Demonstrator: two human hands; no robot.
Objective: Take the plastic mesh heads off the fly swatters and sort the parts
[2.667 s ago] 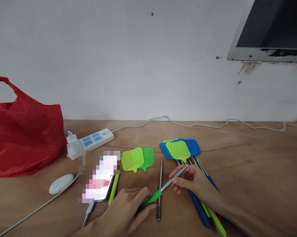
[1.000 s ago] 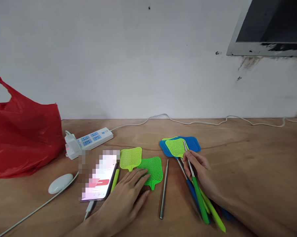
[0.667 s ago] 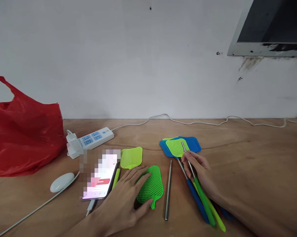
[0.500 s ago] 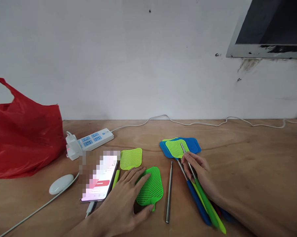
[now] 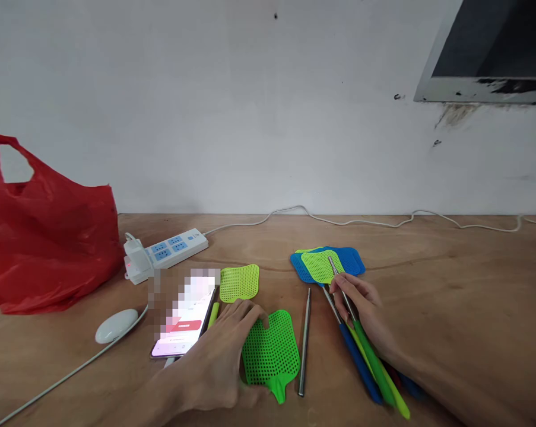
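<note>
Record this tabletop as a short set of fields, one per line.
Left hand: fingers on the left side of the green fly-swatter head; firmness of grip unclear
Right hand: holding the green-handled metal rod over the pile of blue and lime fly swatters
Between hands: bare metal rod, lying just right of the green head
Beyond left hand: loose lime fly-swatter head
Partly hidden: lime handle beside the lit smartphone
Farther left: white power strip, red plastic bag

Nothing is reading legibly: the smartphone (image 5: pixel 188 325) at seven o'clock is showing print too small to decipher.
</note>
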